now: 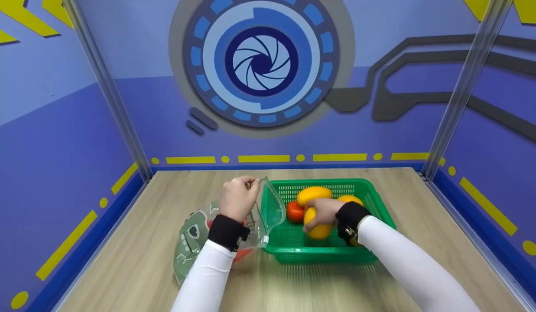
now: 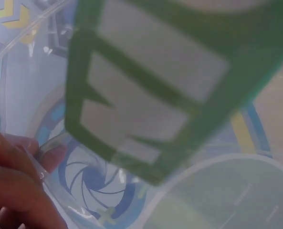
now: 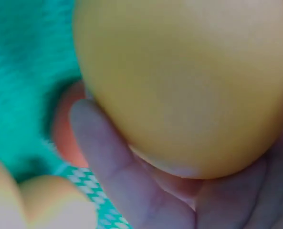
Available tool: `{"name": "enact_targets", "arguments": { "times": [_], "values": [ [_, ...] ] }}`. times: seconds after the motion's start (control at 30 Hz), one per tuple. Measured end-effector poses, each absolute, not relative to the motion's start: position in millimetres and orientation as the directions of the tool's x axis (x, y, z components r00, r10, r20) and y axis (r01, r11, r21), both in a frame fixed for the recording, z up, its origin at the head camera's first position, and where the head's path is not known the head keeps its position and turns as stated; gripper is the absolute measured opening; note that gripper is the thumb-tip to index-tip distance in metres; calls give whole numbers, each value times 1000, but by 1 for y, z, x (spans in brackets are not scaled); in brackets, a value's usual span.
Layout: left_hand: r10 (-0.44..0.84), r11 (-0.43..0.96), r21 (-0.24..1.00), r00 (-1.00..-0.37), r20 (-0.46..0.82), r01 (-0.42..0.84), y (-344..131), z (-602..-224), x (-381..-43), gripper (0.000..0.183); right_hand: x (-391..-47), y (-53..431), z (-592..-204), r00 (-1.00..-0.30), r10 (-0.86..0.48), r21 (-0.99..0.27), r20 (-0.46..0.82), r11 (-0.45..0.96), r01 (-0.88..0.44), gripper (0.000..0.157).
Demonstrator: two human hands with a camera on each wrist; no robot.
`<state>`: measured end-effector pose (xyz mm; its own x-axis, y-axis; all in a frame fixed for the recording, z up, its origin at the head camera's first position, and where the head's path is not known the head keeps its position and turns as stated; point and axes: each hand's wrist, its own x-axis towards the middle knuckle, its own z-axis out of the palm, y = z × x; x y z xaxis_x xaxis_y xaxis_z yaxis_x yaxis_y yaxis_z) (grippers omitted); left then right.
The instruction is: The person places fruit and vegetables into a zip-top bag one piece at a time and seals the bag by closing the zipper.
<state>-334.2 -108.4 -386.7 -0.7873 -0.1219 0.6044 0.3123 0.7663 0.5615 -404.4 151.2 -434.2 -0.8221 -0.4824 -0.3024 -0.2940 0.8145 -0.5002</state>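
Observation:
My left hand (image 1: 237, 199) pinches the top edge of a clear plastic bag (image 1: 190, 245) with green printing, holding its mouth up beside a green basket (image 1: 324, 250). In the left wrist view, the clear sheet with green print (image 2: 151, 86) fills most of the picture. My right hand (image 1: 323, 211) grips a yellow mango (image 1: 318, 229) inside the basket. Close up in the right wrist view, fingers (image 3: 117, 167) curl round the smooth mango (image 3: 189, 86). Next to this hand are a red tomato (image 1: 294, 212) and another mango (image 1: 314, 194).
A further yellow fruit (image 1: 351, 199) lies at the basket's right, partly behind my right wrist. Something red (image 1: 242, 255) shows at the bag, mostly hidden by my left arm. Printed blue walls (image 1: 276, 145) enclose the wooden table (image 1: 133, 242) at the back and sides.

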Motion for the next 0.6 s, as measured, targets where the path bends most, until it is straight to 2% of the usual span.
{"name": "enact_targets", "arguments": {
  "times": [0.3, 0.47, 0.6],
  "values": [
    [-140, 781, 566, -811, 568, 262, -104, -384, -332, 20, -402, 119, -386, -811, -582, -613, -56, 662, -432, 56],
    [-133, 783, 565, -818, 560, 259, -101, -384, -332, 22, -392, 87, -383, -802, -596, -684, 40, 569, -457, 56],
    [-131, 781, 563, -811, 570, 270, -98, -384, -331, 23, -387, 59, -391, -767, -640, -661, 52, 554, -507, 60]
  ]
}}
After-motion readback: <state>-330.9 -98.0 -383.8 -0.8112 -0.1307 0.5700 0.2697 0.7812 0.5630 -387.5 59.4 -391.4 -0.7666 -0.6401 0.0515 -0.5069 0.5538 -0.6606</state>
